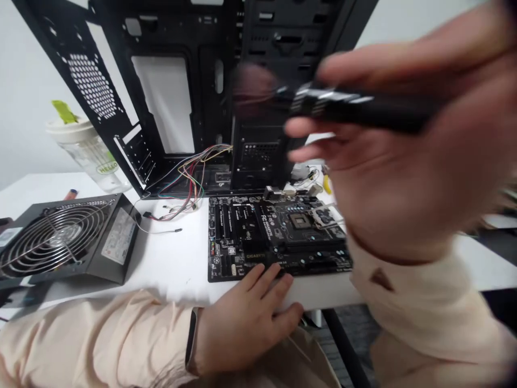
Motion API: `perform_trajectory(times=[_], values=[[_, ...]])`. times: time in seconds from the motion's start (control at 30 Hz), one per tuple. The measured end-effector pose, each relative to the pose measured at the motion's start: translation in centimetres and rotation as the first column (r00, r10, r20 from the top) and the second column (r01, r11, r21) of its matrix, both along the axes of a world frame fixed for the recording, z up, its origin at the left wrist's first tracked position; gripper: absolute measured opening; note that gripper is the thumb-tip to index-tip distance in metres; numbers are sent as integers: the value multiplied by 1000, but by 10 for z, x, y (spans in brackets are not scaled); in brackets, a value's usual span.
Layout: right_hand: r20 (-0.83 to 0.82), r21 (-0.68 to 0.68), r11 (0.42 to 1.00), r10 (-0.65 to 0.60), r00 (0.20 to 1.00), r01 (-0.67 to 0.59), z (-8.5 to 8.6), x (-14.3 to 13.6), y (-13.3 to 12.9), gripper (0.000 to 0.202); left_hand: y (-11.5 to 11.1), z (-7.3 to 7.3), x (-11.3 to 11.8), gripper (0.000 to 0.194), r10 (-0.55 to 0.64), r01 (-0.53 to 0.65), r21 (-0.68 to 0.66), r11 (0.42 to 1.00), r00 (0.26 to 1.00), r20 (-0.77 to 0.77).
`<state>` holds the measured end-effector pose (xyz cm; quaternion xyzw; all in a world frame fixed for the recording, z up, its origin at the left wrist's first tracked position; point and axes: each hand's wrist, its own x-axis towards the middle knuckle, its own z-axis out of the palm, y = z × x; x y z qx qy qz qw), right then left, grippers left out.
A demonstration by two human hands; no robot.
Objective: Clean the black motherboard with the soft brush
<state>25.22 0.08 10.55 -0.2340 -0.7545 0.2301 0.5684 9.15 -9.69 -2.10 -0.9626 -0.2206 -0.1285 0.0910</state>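
Close to the camera, my right hand [396, 145] is closed around a brush [363, 108] with a black handle and shiny bands. Its tip, pointing left, is a brownish-purple blur in front of the case. My left hand [250, 318] lies palm down at the table's front edge, fingers spread, fingertips on the near edge of a black motherboard [238, 223]. The board lies flat on the table, with its CPU socket [299, 220] toward the right. My right wrist covers the board's right end.
Behind the board stands an open black computer case [210, 32] with loose coloured wires [191, 178] trailing out. A power supply [119, 237] with a round fan grille sits at left. Behind it is a clear cup [92, 156] with a white lid. The white table [173, 258] ends just before me.
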Motion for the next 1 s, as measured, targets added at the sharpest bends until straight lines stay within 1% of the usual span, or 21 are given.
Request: perform_trajectory(times=[0.03, 0.07, 0.1, 0.23, 0.37, 0.4, 0.47, 0.53, 0.6, 0.73, 0.87, 0.9, 0.93, 1.0], values=[[-68, 47, 998, 38, 997, -35, -7, -12, -3, 32, 0, -1, 0, 31, 0, 0, -4, 1000, 1000, -9], [-159, 105, 988, 125, 979, -109, -15, -22, -5, 21, 0, -1, 0, 33, 2, -2, -3, 1000, 1000, -12], [-142, 87, 987, 149, 979, -138, -23, -32, -5, 8, 0, -2, 0, 34, 4, -4, -2, 1000, 1000, -14], [-43, 43, 998, 55, 998, -53, -55, -58, 1, 14, 0, -5, 1, 36, -7, 6, -11, 1000, 999, -38], [71, -41, 998, -54, 996, 57, -78, -70, 3, 17, 2, -5, 0, 39, -26, 26, -38, 999, 1000, -14], [84, -28, 997, -67, 994, 70, -83, -71, 4, 20, 2, -4, -1, 40, -31, 31, -51, 998, 1000, -2], [84, 30, 998, -61, 995, 58, -91, -71, 6, 22, 3, -3, -2, 40, -33, 35, -60, 998, 999, 22], [82, 47, 998, -35, 996, 31, -96, -69, 8, 17, 4, -3, -3, 37, -29, 31, -42, 999, 999, 42], [102, 18, 1000, -4, 995, 2, -97, -67, 8, 13, 5, -2, -3, 33, -21, 23, -22, 999, 998, 52], [169, -42, 997, 78, 982, -72, -92, -64, 1, 20, 6, 0, -3, 31, 4, -2, -42, 999, 999, 40], [218, -43, 985, 172, 961, -167, -90, -65, -6, 20, 5, -1, -2, 32, 3, -1, -52, 999, 999, 42], [226, -84, 977, 211, 951, -197, -90, -66, -7, 21, 5, -1, -2, 32, 2, 0, -52, 999, 999, 43], [216, -155, 963, 249, 944, -219, -91, -66, -8, 24, 5, -1, -2, 32, 5, -2, -51, 999, 999, 43], [134, -341, 913, 281, 950, -222, -92, -67, -9, 29, 5, 0, -2, 32, 10, -8, -46, 999, 999, 34]])
